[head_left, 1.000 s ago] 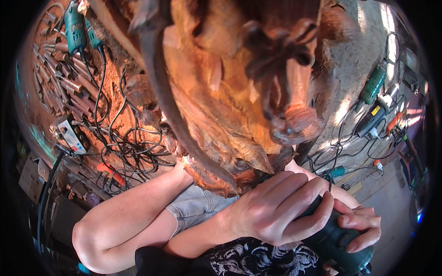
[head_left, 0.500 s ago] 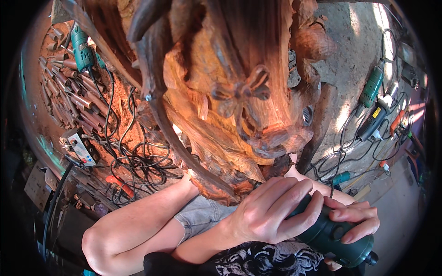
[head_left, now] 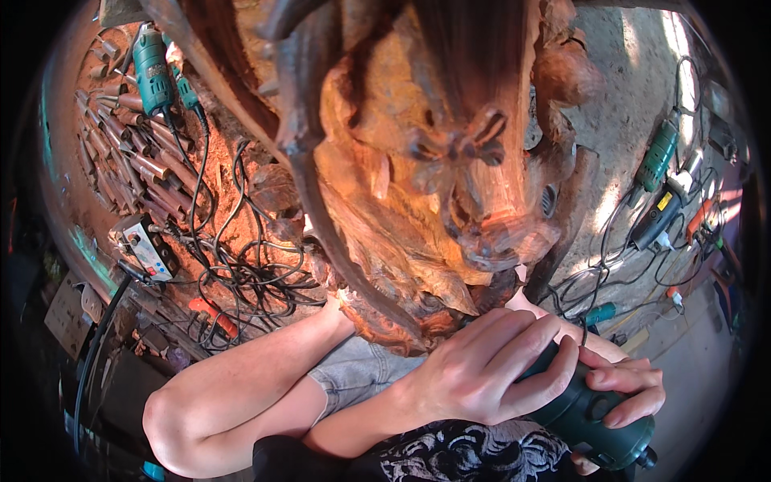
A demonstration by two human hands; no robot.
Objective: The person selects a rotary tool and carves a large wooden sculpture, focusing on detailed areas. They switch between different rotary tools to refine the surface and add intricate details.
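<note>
Carving (head_left: 385, 225) in orange-brown wood fills the upper middle of my view, its lower end near the bent legs (head_left: 249, 365), with a heap of black cords (head_left: 250, 277) and a spread of metal rods (head_left: 140, 165) to its left. Just beside that lower end I have a dark green power tool (head_left: 578, 418) in a two-handed hold: my left hand (head_left: 478, 369) is curled around its front, hiding the tip, so I cannot tell whether it touches the wood, and my right hand (head_left: 630, 390) wraps its rear from the right. A box (head_left: 146, 249) lies beside the cords.
</note>
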